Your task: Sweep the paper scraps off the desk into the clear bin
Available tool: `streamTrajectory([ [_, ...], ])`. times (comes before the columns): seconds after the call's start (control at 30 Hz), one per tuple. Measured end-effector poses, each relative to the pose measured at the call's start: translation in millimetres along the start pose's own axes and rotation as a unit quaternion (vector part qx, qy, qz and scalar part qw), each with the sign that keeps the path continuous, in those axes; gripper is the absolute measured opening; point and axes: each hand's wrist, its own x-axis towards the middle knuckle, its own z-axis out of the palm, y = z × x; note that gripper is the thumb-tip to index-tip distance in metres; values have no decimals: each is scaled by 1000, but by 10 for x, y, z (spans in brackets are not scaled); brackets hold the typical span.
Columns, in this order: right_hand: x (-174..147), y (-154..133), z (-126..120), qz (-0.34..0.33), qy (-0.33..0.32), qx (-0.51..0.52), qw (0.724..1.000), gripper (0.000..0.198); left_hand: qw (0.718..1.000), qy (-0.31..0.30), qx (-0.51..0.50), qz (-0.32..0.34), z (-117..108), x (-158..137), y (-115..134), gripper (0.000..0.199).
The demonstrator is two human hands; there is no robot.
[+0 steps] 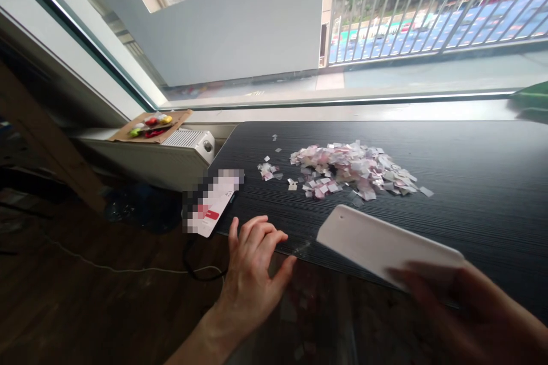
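Note:
At the table's near edge, my left hand [256,259] is open, fingers spread and slightly bent, with nothing in it. My right hand [458,302] grips the right end of a long white plastic panel [385,242], flat with a thin raised edge and a small hole near its left corner. The panel is tilted above the near edge of the table; part of my grip is in shadow. Beyond it lies a loose pile of small square paper-like scraps [355,168], whitish and pinkish. A smaller cluster of scraps [268,170] lies to the left of the pile.
The black wood-grain table [483,182] stands against a window. A partly pixelated phone-like device [216,208] rests at its left edge, near a dark cable [201,276]. Further left, a radiator [194,148] carries cardboard [122,134] with colourful items. Something green [533,101] shows at far right.

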Motion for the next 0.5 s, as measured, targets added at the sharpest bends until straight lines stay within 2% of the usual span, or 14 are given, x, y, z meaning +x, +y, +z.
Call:
streamTrajectory([
  [0.07, 172, 34, -46, -50, 66, -53, 995, 21, 1000, 18, 7, 3, 11, 54, -36, 17],
  [0.17, 452, 38, -65, -121, 86, -85, 985, 17, 999, 41, 12, 11, 67, 192, -76, 18],
  [0.27, 643, 13, 0, -129, 97, -110, 981, 17, 999, 41, 0, 24, 144, 345, -95, 17],
  [0.43, 686, 36, 91, -135, 35, -69, 988, 17, 998, 37, -33, 34, 254, 470, -93, 16],
  [0.5, 669, 71, 75, -129, 29, -51, 990, 15, 998, 40, -46, 35, 290, 466, -91, 16],
])
